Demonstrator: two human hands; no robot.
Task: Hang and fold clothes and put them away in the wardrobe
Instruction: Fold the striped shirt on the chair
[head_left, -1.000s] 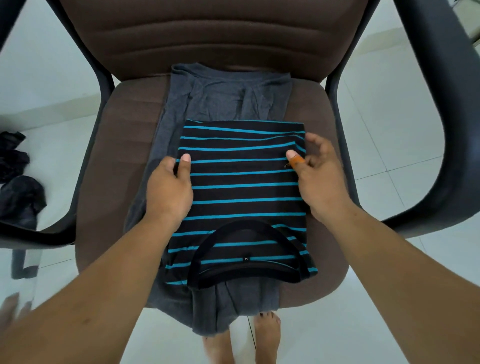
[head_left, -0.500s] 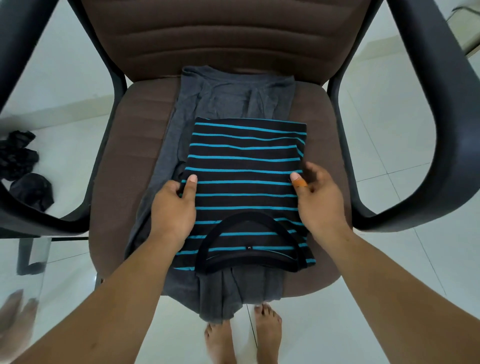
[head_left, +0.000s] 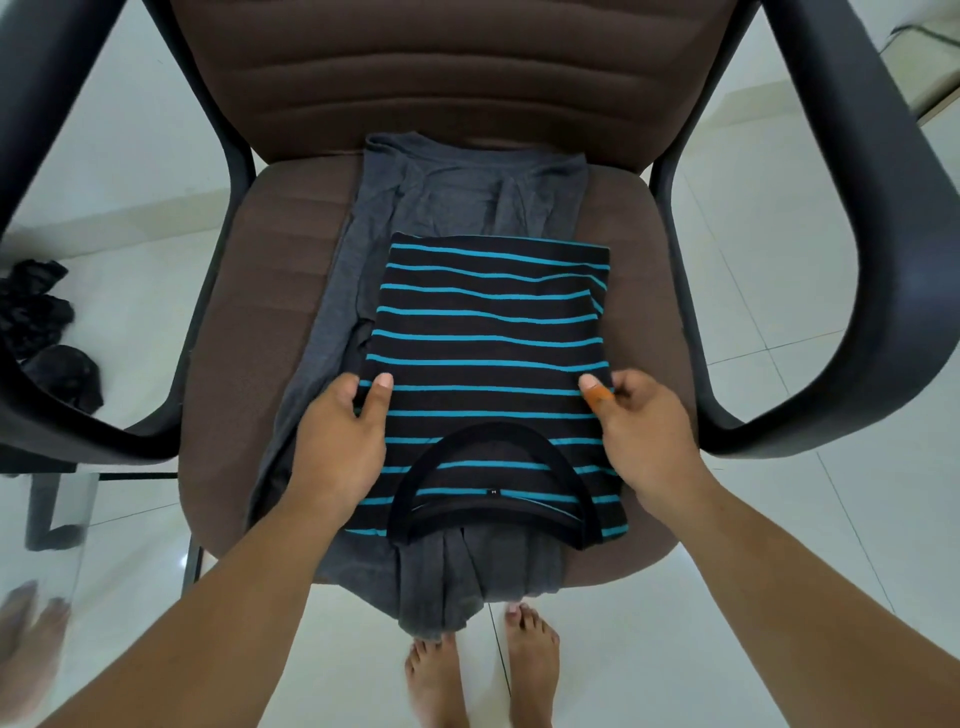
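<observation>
A folded black shirt with blue stripes (head_left: 493, 338) lies on the seat of a brown chair (head_left: 244, 332), its collar toward me. Under it lies a folded grey garment (head_left: 467, 192) whose near end hangs over the seat's front edge. My left hand (head_left: 337, 441) grips the striped shirt's left edge, thumb on top and fingers tucked under the side. My right hand (head_left: 644, 436) grips the right edge the same way; an orange plaster wraps its thumb.
The chair's dark armrests (head_left: 852, 260) curve up on both sides of the seat, and its backrest stands behind the clothes. Dark crumpled cloth (head_left: 47, 332) lies on the white tiled floor at the left. My bare feet (head_left: 483, 670) stand at the seat's front.
Both hands have slid toward me along the striped shirt's side edges, from mid-length to just above the collar. The shirt keeps its place on the grey garment.
</observation>
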